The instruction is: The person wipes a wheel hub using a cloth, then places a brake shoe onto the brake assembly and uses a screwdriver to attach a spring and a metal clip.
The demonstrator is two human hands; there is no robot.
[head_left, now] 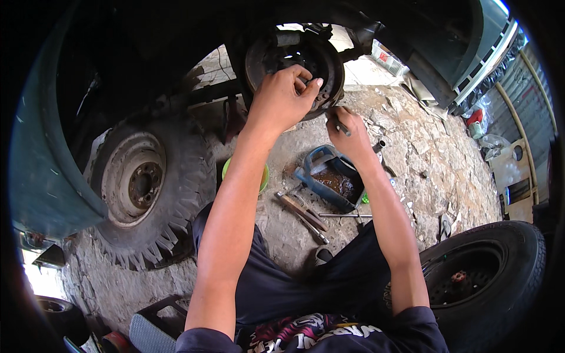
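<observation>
A round, dark brake assembly (334,73) hangs under the vehicle body in front of me. My left hand (285,97) is at its near face, fingers curled with thumb and fingertips close together; whatever they pinch, if anything, is hidden. Lower and to the right, my right hand (348,132) is closed round a short dark rod-like tool (342,128), whose end shows beside the thumb. That hand is by the lower right edge of the brake assembly; whether the tool touches it I cannot tell.
Below my hands sits a cut-open blue container (318,176) with brown liquid. Metal tools (303,217) lie beside it, and a green bowl (263,178) is partly behind my left arm. A mounted tyre (176,176) stands left; a loose wheel (518,259) lies right.
</observation>
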